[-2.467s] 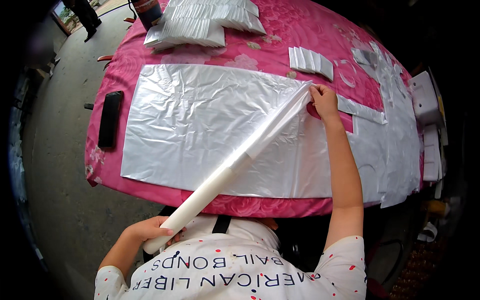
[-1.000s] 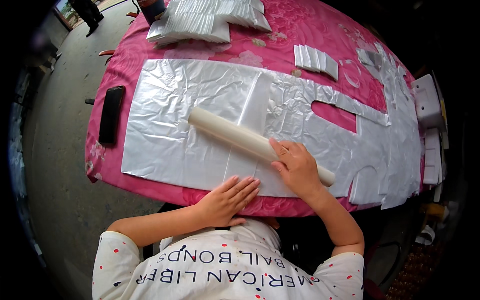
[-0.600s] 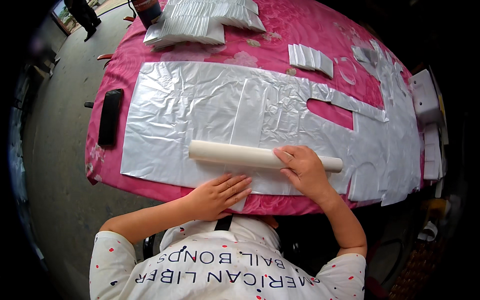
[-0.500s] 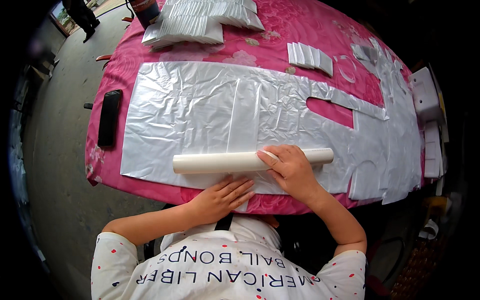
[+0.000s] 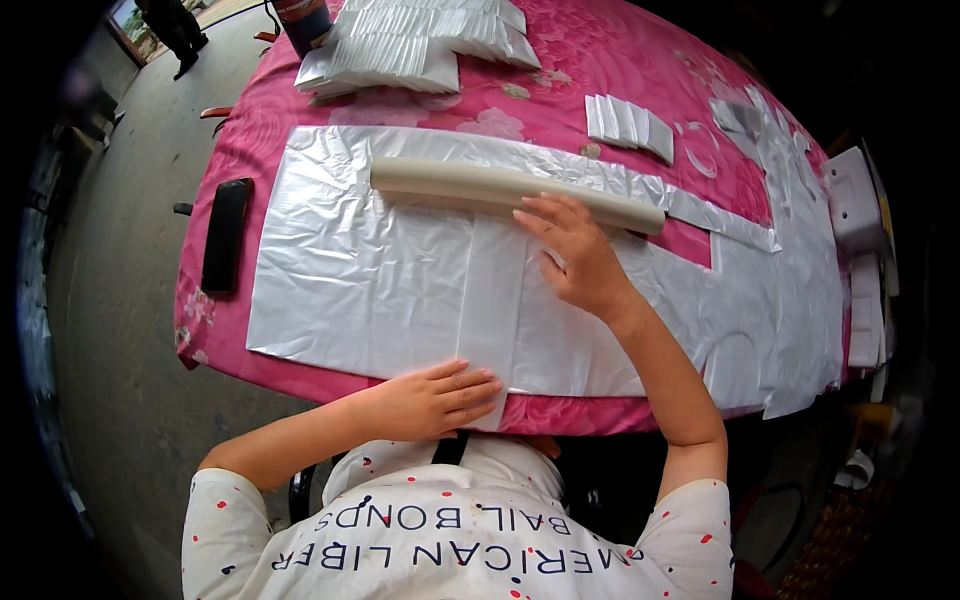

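Observation:
A long cream-white tube (image 5: 440, 180) lies slanted across the far half of a flattened white plastic bag (image 5: 350, 270). My right hand (image 5: 580, 255) is at the tube's near side, fingers spread and loosely bent. Its fingertips meet the tube's near edge; I cannot tell if they press on it. My left hand (image 5: 445, 400) lies flat near the table's front edge, on the bag's near edge and the lower end of a pale plastic strip (image 5: 490, 310). That strip runs from beside the tube down past the bag's near edge.
The table has a pink flowered cloth (image 5: 560, 415). A black phone (image 5: 227, 235) lies left of the bag. Folded white packets (image 5: 400, 60) are piled at the back, with a smaller row (image 5: 630, 127) to the right. More plastic bags (image 5: 790, 300) cover the right end. A person's legs (image 5: 175, 30) show far left.
The tube has moved away from me, from the bag's near side to its far half. My right hand went with it and its fingers have loosened. My left hand stayed nearly in place.

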The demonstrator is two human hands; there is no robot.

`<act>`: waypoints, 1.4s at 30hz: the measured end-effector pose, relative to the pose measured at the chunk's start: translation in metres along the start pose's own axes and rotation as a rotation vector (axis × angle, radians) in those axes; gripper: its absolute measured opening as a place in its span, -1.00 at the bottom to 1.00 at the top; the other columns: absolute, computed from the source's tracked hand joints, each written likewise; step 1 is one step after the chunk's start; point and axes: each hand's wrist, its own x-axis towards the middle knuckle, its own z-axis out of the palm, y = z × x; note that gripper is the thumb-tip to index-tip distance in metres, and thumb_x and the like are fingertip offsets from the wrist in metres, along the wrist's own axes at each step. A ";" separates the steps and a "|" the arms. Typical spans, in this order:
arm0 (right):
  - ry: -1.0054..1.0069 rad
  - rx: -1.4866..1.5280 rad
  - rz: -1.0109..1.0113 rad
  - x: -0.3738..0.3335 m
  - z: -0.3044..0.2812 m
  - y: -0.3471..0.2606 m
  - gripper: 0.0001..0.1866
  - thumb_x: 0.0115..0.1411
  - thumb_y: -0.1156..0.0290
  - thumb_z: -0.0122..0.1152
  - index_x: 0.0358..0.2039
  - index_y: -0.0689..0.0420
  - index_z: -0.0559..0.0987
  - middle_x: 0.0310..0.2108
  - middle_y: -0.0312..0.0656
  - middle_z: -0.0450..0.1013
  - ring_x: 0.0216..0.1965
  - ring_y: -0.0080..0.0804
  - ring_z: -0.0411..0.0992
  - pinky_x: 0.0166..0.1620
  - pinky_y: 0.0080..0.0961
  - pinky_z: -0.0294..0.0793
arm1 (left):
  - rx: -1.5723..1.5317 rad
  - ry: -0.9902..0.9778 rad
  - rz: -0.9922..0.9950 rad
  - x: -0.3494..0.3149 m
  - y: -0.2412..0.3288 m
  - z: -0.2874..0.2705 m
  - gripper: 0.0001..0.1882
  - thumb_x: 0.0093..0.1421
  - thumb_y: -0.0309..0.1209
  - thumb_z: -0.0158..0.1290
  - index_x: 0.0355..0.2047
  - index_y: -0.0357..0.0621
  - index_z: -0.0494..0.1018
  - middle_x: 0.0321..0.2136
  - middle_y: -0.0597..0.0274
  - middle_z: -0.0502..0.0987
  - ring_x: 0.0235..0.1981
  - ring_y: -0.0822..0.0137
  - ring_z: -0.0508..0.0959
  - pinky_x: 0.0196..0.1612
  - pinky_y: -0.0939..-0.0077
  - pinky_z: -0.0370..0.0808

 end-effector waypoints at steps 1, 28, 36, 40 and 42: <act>-0.126 0.120 -0.013 -0.013 0.003 -0.008 -0.49 -0.09 0.66 0.09 -0.04 0.14 0.45 -0.01 -0.13 0.34 0.08 -0.11 0.24 0.12 -0.28 0.24 | 0.020 0.042 0.022 -0.003 -0.002 0.002 -0.44 0.08 -0.21 0.02 0.09 -0.12 0.26 0.17 0.12 0.19 0.21 0.21 0.18 0.23 0.21 0.11; -0.017 0.502 0.578 -0.039 0.024 -0.058 -0.85 0.12 0.47 0.06 -0.43 0.28 0.56 -0.61 -0.16 0.47 -0.57 -0.34 0.49 -0.44 -0.53 0.43 | -0.828 0.591 -0.602 0.015 -0.038 -0.028 -0.10 0.12 0.25 -0.28 0.20 -0.30 0.05 -0.01 -0.10 0.38 -0.13 0.00 0.46 0.01 0.20 0.30; -0.258 0.737 1.003 -0.014 0.017 -0.041 -0.76 0.15 0.35 0.09 -0.41 0.30 0.52 -0.63 -0.25 0.45 -0.61 -0.57 0.49 -0.58 -0.62 0.37 | -0.107 0.449 -0.469 0.035 -0.026 -0.016 -0.12 0.14 0.05 -0.14 0.22 -0.43 -0.11 0.21 -0.20 0.03 0.24 -0.10 0.05 0.24 0.14 -0.04; -0.253 0.654 0.980 -0.017 0.020 -0.043 -0.79 0.08 0.38 0.17 -0.38 0.29 0.51 -0.57 -0.20 0.47 -0.59 -0.52 0.49 -0.56 -0.56 0.40 | -0.010 0.276 -0.560 0.044 -0.022 -0.005 -0.14 0.13 -0.04 -0.08 0.22 -0.44 -0.12 0.24 -0.18 -0.05 0.29 -0.04 -0.07 0.28 0.16 -0.16; -0.201 0.483 0.873 -0.023 0.021 -0.047 -0.73 0.02 0.39 0.24 -0.30 0.26 0.48 -0.46 -0.16 0.47 -0.47 -0.45 0.49 -0.46 -0.50 0.43 | 0.005 0.251 -0.595 0.045 -0.023 -0.002 -0.15 0.12 -0.09 -0.06 0.22 -0.44 -0.11 0.24 -0.17 -0.05 0.29 -0.02 -0.06 0.29 0.17 -0.16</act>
